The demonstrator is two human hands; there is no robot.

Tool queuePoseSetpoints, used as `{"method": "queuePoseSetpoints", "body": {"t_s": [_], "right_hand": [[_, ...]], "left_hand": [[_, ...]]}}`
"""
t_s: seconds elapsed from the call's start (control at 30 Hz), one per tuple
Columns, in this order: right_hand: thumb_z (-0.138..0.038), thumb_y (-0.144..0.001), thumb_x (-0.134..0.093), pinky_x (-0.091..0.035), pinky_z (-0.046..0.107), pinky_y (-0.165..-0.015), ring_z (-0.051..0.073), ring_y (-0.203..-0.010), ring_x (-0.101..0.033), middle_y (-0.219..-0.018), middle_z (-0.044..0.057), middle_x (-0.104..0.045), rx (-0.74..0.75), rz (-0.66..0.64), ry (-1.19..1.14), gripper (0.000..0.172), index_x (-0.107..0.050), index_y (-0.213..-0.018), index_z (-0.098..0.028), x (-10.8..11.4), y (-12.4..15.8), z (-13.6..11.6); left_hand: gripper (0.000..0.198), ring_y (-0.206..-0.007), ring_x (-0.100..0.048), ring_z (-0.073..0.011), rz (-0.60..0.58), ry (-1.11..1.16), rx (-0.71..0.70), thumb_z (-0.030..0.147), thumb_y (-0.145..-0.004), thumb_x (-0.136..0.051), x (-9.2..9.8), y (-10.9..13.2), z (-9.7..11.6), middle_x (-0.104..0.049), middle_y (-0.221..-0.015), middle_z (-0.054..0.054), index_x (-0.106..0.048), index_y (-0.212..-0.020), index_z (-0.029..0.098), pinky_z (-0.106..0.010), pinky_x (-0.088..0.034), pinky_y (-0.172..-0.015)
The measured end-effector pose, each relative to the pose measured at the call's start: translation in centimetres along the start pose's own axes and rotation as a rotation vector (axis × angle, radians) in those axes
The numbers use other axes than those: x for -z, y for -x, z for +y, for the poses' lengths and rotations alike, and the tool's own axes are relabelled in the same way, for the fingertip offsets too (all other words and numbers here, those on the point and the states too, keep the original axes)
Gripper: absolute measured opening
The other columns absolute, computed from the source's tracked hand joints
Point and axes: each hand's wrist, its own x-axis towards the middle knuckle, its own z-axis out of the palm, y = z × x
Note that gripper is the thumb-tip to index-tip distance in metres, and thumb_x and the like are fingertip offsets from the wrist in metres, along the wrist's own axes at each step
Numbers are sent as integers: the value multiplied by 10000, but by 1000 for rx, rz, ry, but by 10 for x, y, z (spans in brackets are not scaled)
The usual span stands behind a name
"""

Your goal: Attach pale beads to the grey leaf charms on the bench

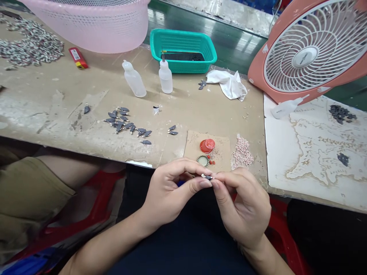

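My left hand [171, 193] and my right hand [245, 204] meet in front of the table edge. Both pinch one small dark leaf-shaped piece [208, 177] with a pale bead-like tip at its left end. The fingertips cover part of it. Just beyond my fingers lie a bottle cap [203, 161], small red bits [211, 162] and a red cup-shaped thing [207, 145], all on a cardboard square [195, 143]. A pile of tiny pinkish beads [242, 152] is to the right of it. Similar dark leaf-shaped pieces [119, 124] are scattered to the left.
Two squeeze bottles, one tilted [134, 81] and one upright [165, 78], stand near a green basket [183, 68]. Further left are a red lighter [78, 58] and a pink basket [114, 32]. A fan [306, 57] stands right of a white cloth [229, 84]. Someone's leg [34, 191] shows left.
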Motion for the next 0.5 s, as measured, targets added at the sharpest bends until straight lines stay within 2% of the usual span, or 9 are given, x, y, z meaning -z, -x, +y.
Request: {"method": "queuePoseSetpoints", "body": {"t_s": [0.17, 0.27, 0.33, 0.5], "right_hand": [[-94, -851, -667, -493, 266, -571, 108, -623, -536, -803, -18, -656, -64, -15, -88, 235, -668, -1040, -234, 1, 2, 1], [-87, -842, -672, -494, 273, -576, 114, -636, -540, -817, -15, -659, -62, -4, -122, 260, -669, -1050, -243, 1, 4, 2], [-85, -841, -672, -496, 279, -578, 118, -643, -547, -814, -13, -654, -67, 0, -128, 274, -673, -1060, -250, 0, 5, 2], [-90, -838, -679, -495, 277, -577, 112, -635, -543, -790, -17, -638, -84, 7, -111, 276, -684, -1063, -250, 0, 7, 2]], "left_hand": [[122, -760, -719, -162, 20, -167, -192, 106, -792, -780, 3, 2, -1, -772, -829, -31, -776, -836, 219, -239, -593, -702], [149, -776, -718, -158, 5, -186, -246, 93, -796, -775, 4, 3, -1, -777, -848, -26, -774, -856, 229, -244, -590, -730], [136, -777, -719, -160, 13, -174, -217, 96, -796, -774, 3, 3, -1, -777, -847, -29, -773, -845, 223, -243, -589, -724], [64, -730, -724, -153, 13, -9, -6, 140, -782, -792, 0, 3, 2, -773, -834, -36, -768, -810, 193, -209, -586, -649]]}}
